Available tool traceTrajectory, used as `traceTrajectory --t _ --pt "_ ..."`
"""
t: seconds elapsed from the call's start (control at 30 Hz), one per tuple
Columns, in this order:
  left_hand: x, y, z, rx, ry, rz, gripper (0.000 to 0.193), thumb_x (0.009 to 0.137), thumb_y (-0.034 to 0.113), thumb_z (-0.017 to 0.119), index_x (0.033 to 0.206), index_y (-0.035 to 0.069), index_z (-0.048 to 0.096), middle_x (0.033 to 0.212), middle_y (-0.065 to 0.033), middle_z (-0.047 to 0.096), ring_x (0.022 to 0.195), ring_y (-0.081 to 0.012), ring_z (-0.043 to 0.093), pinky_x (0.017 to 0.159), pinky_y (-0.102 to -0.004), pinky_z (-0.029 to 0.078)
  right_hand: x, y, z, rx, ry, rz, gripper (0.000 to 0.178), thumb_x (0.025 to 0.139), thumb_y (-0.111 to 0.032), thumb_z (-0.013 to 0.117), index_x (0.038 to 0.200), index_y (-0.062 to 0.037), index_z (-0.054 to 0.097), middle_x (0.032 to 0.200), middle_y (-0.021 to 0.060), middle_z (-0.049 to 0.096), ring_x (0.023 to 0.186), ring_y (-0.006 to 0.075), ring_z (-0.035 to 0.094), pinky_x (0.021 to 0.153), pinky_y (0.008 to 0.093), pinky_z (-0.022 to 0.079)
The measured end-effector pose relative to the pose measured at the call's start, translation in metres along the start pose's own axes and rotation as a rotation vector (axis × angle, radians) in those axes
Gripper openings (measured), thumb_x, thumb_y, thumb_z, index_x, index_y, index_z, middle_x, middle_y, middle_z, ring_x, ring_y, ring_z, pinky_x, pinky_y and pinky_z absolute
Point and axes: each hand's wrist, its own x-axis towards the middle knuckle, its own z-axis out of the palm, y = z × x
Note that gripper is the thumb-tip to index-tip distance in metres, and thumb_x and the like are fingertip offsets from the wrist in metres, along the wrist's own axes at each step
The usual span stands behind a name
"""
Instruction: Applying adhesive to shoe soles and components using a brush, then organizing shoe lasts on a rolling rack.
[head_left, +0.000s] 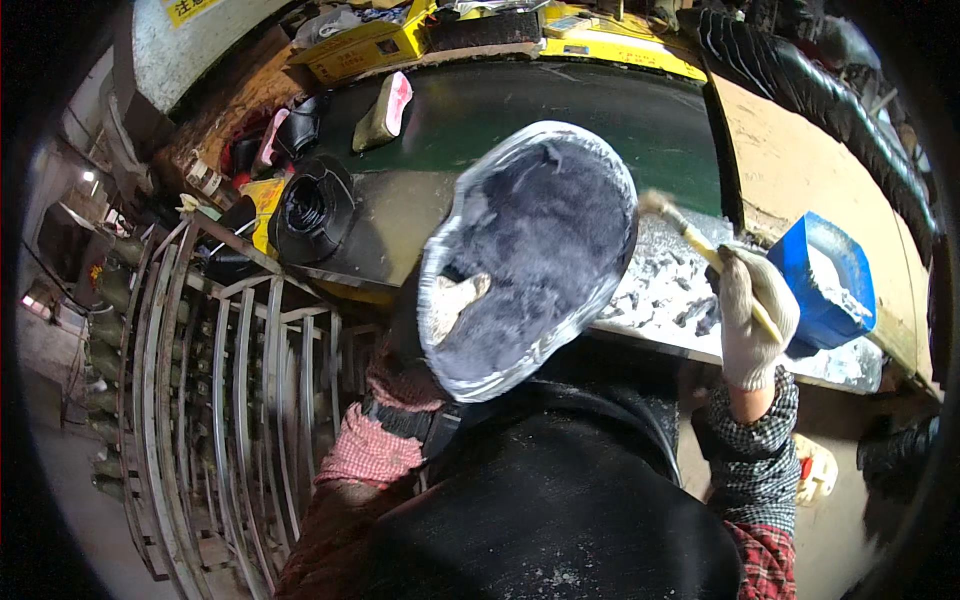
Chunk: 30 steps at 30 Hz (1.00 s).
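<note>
My left hand (pixel 456 303), in a pale glove, holds up a shoe-shaped piece (pixel 545 230) close to the view. Its upturned face is dark grey and fuzzy, with a white-coated rim all round. Only the thumb shows clearly, lying over the edge; the other fingers are hidden beneath. My right hand (pixel 756 315), in a white knitted glove, is closed round the handle of a brush (pixel 692 236). The bristles point up and left, just off the piece's right edge. Beside that hand stands a blue tub (pixel 840 285) with white paste smeared inside.
A white-crusted board (pixel 665 290) lies beneath the brush, on the near side of a dark green worktop (pixel 620 110). A shoe last (pixel 383 113) and a black boot-like piece (pixel 312 208) stand left. Yellow crates (pixel 362 48) line the back; a metal rack (pixel 222 370) stands left.
</note>
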Motion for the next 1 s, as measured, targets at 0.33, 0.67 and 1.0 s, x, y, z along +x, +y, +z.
traceTrajectory --t 0.33,0.67,1.0 --pt "-0.012 -0.030 0.005 -0.107 0.053 0.004 0.033 0.096 0.015 0.048 0.124 -0.001 0.053 0.118 -0.0139 0.061 0.107 -0.0221 0.060 0.098 -0.0346 0.046 -0.056 -0.016 -0.028 0.339 -0.565 -0.146 0.012 0.082 -0.006 0.064 0.093 -0.0026 0.068 0.065 0.0066 0.061 0.060 0.0202 0.064 0.055 0.0314 0.051" --pt "-0.036 -0.051 0.020 -0.148 0.096 -0.038 0.032 0.096 0.016 0.048 0.123 -0.001 0.053 0.117 -0.0137 0.061 0.107 -0.0221 0.060 0.098 -0.0346 0.046 -0.004 -0.081 0.028 0.496 -0.456 -0.488 0.024 0.085 -0.022 0.066 0.103 -0.0068 0.067 0.076 0.0112 0.064 0.064 0.0266 0.063 0.058 0.0363 0.051" --pt "-0.049 0.038 -0.021 0.446 0.690 0.545 0.033 0.097 0.017 0.048 0.124 -0.002 0.052 0.117 -0.0140 0.061 0.107 -0.0231 0.060 0.099 -0.0353 0.046 -0.010 0.013 0.016 0.337 -0.279 0.315 0.013 0.090 -0.004 0.059 0.098 0.0063 0.064 0.079 0.0097 0.066 0.066 0.0113 0.060 0.061 0.0230 0.049"
